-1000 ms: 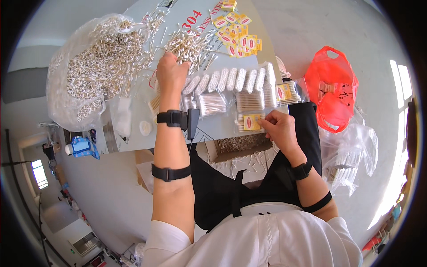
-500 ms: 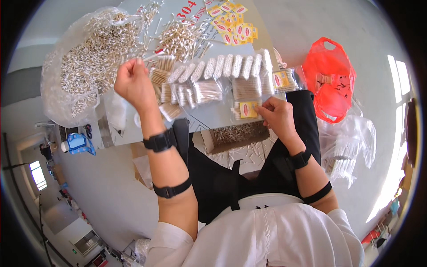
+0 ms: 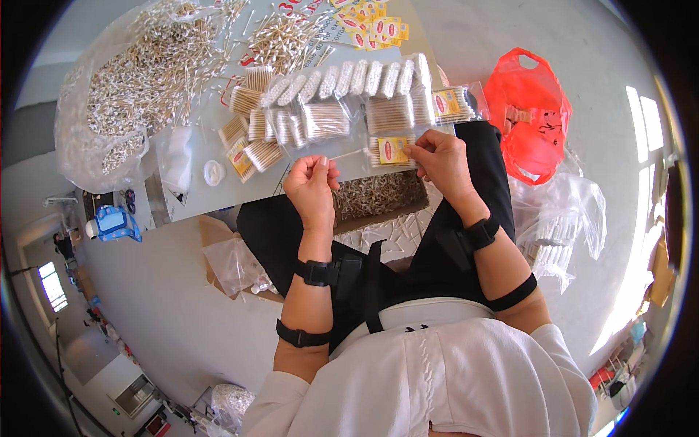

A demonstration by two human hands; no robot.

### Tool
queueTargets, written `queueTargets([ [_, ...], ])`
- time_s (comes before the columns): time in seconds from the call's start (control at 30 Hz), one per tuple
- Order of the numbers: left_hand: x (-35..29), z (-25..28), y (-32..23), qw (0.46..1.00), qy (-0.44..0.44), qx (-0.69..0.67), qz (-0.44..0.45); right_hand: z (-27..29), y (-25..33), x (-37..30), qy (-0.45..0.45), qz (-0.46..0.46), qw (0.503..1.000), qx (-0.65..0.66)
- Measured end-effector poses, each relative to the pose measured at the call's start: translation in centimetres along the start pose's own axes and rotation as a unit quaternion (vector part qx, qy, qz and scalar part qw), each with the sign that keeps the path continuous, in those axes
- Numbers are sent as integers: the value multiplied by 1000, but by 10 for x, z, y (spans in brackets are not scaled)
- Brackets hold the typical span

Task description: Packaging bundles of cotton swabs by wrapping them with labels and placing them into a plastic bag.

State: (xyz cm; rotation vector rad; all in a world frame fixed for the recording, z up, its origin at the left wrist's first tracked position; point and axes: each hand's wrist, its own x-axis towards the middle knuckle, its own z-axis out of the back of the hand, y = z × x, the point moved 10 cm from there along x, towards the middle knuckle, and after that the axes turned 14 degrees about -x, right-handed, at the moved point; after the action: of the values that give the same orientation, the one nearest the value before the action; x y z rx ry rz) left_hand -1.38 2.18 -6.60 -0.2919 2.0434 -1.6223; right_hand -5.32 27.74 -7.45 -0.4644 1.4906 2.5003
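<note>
My left hand [image 3: 311, 191] pinches a single cotton swab [image 3: 345, 154] between thumb and fingertips. Its white tip points right and meets, or nearly meets, the left end of a small pack of cotton swabs [image 3: 376, 159]. A yellow card [image 3: 394, 150] lies over the front of that pack. My right hand [image 3: 445, 166] grips the pack by its right end, thumb and forefinger closed at the card's edge. Just beyond, clear bags filled with swabs [image 3: 326, 121] sit close together, with a row of white-tipped bundles [image 3: 342, 79] standing behind them.
A big clear bag of loose swabs [image 3: 138, 95] covers the table's left side. Loose swabs [image 3: 287, 40] and yellow cards [image 3: 375, 28] lie at the back. Below the table edge is a carton of swabs [image 3: 378, 197]. A red plastic bag [image 3: 530, 109] is at right.
My left hand has come down and right from beside the loose swabs to the pack, bringing the cotton swab. My right hand still holds the pack; the whole view has shifted slightly.
</note>
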Motion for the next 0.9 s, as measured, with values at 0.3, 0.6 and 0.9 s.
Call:
queueTargets([
  [0.3,8,0,25,987,1,-118,107,-1,-3,0,5,-8,1000,9],
  [0.6,14,2,27,979,39,-146,136,-2,-2,0,10,-8,1000,12],
  [0.9,12,8,16,993,9,-80,82,-2,-2,0,12,-18,1000,20],
])
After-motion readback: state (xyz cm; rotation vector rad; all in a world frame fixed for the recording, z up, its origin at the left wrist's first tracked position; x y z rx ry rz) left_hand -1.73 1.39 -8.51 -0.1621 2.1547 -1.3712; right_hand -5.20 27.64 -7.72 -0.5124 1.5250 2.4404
